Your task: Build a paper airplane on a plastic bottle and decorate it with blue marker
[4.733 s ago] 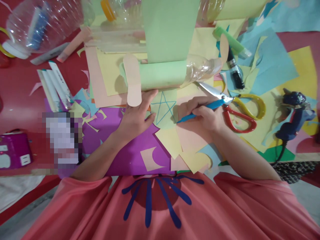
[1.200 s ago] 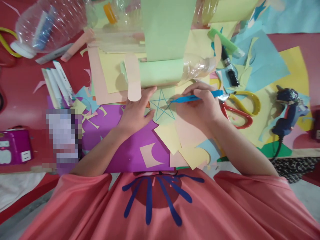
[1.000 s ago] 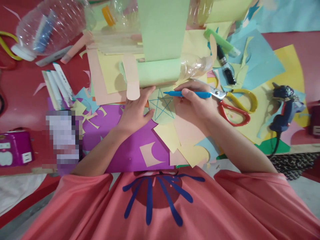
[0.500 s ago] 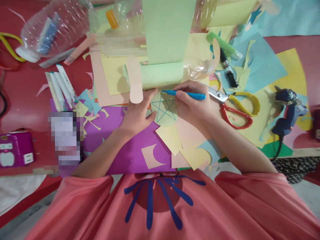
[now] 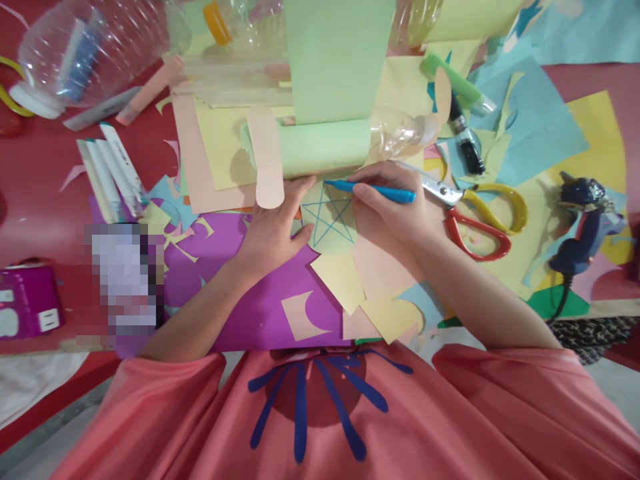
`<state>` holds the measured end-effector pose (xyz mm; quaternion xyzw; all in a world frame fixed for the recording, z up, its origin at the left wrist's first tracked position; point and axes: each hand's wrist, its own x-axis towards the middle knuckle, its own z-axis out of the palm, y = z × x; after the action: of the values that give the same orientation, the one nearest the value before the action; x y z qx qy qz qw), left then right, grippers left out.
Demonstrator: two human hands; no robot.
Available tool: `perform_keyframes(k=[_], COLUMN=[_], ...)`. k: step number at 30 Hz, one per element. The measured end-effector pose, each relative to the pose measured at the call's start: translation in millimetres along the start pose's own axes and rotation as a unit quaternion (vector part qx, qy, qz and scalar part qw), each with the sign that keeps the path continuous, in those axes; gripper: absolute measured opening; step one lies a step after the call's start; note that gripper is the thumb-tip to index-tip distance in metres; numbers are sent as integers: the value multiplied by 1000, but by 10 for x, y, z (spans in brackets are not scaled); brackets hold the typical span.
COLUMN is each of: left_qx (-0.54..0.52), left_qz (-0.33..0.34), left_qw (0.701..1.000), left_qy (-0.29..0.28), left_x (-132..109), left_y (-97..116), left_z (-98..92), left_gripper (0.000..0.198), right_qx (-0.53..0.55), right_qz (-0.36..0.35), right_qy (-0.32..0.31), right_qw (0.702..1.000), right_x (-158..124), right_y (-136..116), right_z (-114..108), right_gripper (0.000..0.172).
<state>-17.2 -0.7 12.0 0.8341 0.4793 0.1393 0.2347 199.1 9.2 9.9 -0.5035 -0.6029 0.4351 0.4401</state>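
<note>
My right hand (image 5: 393,200) grips a blue marker (image 5: 395,193), its tip at the top point of a star drawn in blue lines. The star is on a rounded piece of pale green paper (image 5: 327,241). My left hand (image 5: 275,230) lies with its fingers spread along the left side of that paper. A pale pink paper strip (image 5: 267,160) overlaps the back of my left fingers. Just beyond both hands, a plastic bottle (image 5: 400,133) lies on its side, partly wrapped in light green paper (image 5: 325,147).
Scissors (image 5: 480,230) with red and yellow handles lie right of my right hand. A dark blue glue gun (image 5: 575,233) is farther right. White markers (image 5: 113,173), paper scraps and a purple sheet (image 5: 250,307) lie leftward. A large clear bottle (image 5: 115,53) lies at the back left.
The view has shifted slightly. The marker tip remains near the top of the star, and both hands keep almost the same positions.
</note>
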Motion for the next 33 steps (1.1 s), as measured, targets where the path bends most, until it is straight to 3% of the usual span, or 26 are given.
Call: perform_keyframes(k=[11, 33], left_qx=[-4, -12], left_qz=[22, 13], left_qw=[1000, 1000], left_qy=[12, 4], left_x=[-15, -21], left_y=[-11, -22], left_z=[-1, 4], left_gripper=[57, 58], right_qx=[-8, -27], right_qz=[13, 12], right_qy=[-14, -53], right_qw=[1000, 998], right_x=[-18, -34], right_y=[14, -14], right_z=[-9, -30], right_gripper=[3, 5])
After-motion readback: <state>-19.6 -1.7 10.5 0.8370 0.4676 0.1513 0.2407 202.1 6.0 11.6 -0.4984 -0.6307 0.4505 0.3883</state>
